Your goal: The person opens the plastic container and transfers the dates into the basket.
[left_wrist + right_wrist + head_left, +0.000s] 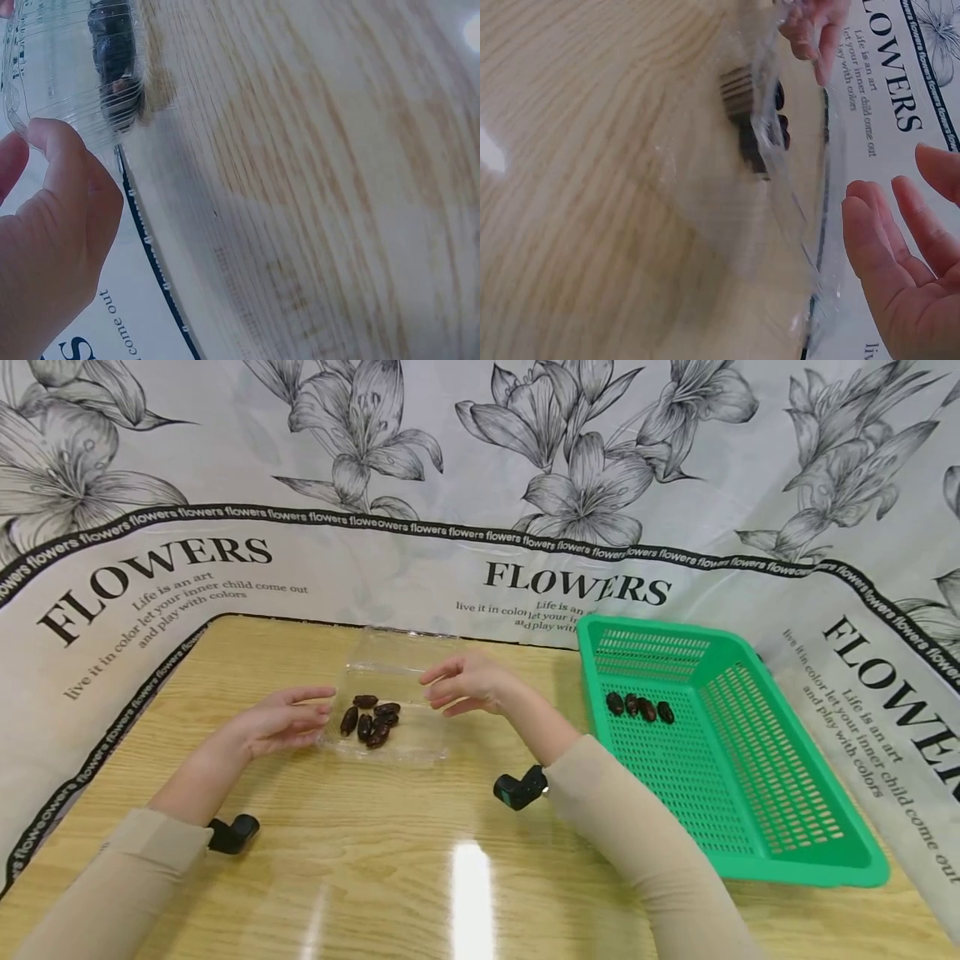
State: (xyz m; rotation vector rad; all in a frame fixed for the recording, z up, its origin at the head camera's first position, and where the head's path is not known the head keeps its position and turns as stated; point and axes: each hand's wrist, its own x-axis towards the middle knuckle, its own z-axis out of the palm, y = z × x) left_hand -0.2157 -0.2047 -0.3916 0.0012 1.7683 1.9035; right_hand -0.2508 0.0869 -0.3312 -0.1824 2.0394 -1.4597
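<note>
A clear plastic box (408, 739) lies on the table with its lid raised at the back. Several dark brown dates (365, 727) are grouped in its left part. At the box's left edge is my left hand (288, 722); the left wrist view shows its thumb and fingertip (46, 131) pinching the rim. My right hand (468, 685) hovers by the box's right side, fingers loosely bent and apart from the plastic, holding nothing. In the right wrist view its fingers (866, 217) are spread next to the box wall.
To the right stands a green plastic basket (806, 727) with several dates (647, 708) in a row near its left wall. A flower-printed cloth (420, 577) rises behind the wooden table (360, 860). Each wrist carries a small black camera (521, 789).
</note>
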